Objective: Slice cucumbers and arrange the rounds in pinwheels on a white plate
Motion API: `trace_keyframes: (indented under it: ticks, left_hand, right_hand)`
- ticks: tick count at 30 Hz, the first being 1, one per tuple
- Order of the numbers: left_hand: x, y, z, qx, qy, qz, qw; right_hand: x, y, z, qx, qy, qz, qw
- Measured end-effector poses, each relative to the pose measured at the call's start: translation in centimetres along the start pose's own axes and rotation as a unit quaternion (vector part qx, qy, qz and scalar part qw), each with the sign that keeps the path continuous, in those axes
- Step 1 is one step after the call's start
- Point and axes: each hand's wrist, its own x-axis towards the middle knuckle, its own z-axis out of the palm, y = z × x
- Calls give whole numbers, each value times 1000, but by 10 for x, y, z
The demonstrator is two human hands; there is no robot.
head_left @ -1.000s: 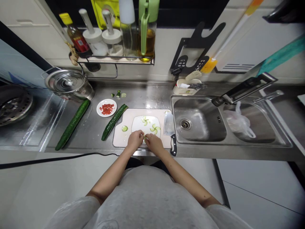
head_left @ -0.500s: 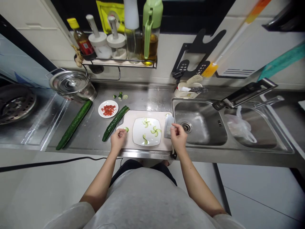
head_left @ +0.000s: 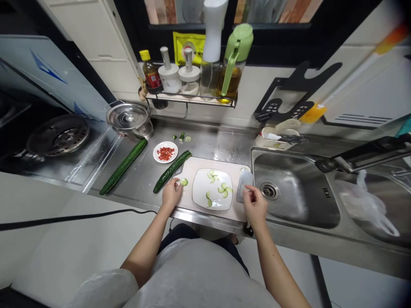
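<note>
A white plate [head_left: 212, 203] on the pale cutting board [head_left: 189, 205] carries cucumber slices fanned into pinwheels [head_left: 224, 190] and a smaller curved group [head_left: 209, 199]. My left hand [head_left: 171, 196] is closed, its fingertips drawn together beside a small pile of cucumber slices [head_left: 184, 182]; whether a slice is between them is hidden. Over the right side of the board, my right hand [head_left: 256, 207] is pinched, with anything held too small to make out. Next to it lies a knife [head_left: 244, 182], its handle partly hidden below the hand. A cut cucumber [head_left: 171, 172] lies left of the board.
A whole cucumber [head_left: 123, 167] and a small plate of chopped red pieces [head_left: 165, 152] lie to the left. Behind them stands a lidded steel pot [head_left: 130, 119]. Cucumber ends [head_left: 182, 137] sit at the back. The sink [head_left: 298, 188] is at the right, below a bottle rack [head_left: 192, 99].
The camera view has swung, so the whole scene sits further right and lower. My left hand now sits slightly back from the slice pile; my right hand stays near the knife.
</note>
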Motion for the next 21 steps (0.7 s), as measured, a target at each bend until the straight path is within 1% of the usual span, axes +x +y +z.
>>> trace_keyframes:
  ticks: [6,11,16,21]
  left_hand:
    - [2,5,2,62,-19,-15,998]
    - [3,10,3,90,-34,-23,995]
    - [3,9,6,102,-22,-10,994]
    - [5,6,9,86,-6,15,996]
  right_hand:
    - [-4,2,3,-14,-27,-13,999]
    - [-6,4,4,-24,-51,-14,998]
    - [-7,6,6,-25,-75,-8,997]
    - [-8,4,6,-19,-97,-3,995]
